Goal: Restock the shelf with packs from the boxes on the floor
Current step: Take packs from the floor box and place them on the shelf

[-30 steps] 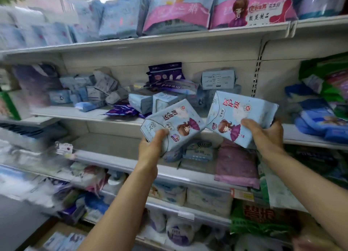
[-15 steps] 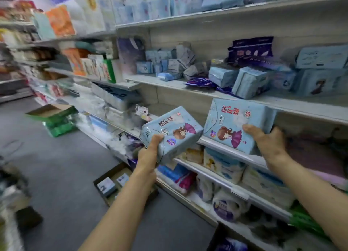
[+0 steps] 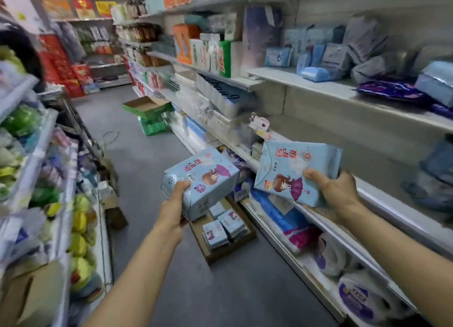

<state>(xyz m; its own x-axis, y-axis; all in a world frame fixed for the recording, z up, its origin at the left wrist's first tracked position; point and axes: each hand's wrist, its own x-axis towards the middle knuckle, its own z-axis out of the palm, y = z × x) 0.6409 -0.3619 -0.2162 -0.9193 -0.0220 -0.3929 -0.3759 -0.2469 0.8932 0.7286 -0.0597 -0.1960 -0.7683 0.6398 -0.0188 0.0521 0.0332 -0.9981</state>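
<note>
Fingers of the left hand (image 3: 174, 205) curl under a pale blue plastic pack printed with a cartoon girl and red characters (image 3: 199, 180), the thumb lying across its lower front edge, so the pack is gripped from below and tilts away over the aisle floor. Fingers of the right hand (image 3: 337, 192) wrap behind a second pale blue pack with the same cartoon girl print (image 3: 294, 172), the thumb pressed on its front face near the right edge; this pack is held more upright, its lower corner just in front of the white metal shelf edge (image 3: 382, 204). The two packs are apart, with a gap between them.

Directly below the left-hand pack an open brown cardboard box on the grey floor (image 3: 245, 247) holds several smaller packs with the same blue print, stacked in short piles. The box sits against the foot of the shelving on the right.

Above the right hand, a higher white shelf board (image 3: 318, 86) carries loosely piled blue and grey soft packs (image 3: 335, 57) and a flat purple pack (image 3: 389, 92) lying on its side. Lower shelves near the right forearm hold white wrapped rolls with purple print (image 3: 360, 299).

Further down the aisle a green cardboard box with open flaps (image 3: 149, 109) sits on the floor beside the shelving. On the left, a rack holds blurred green and yellow bagged goods (image 3: 78, 228).
</note>
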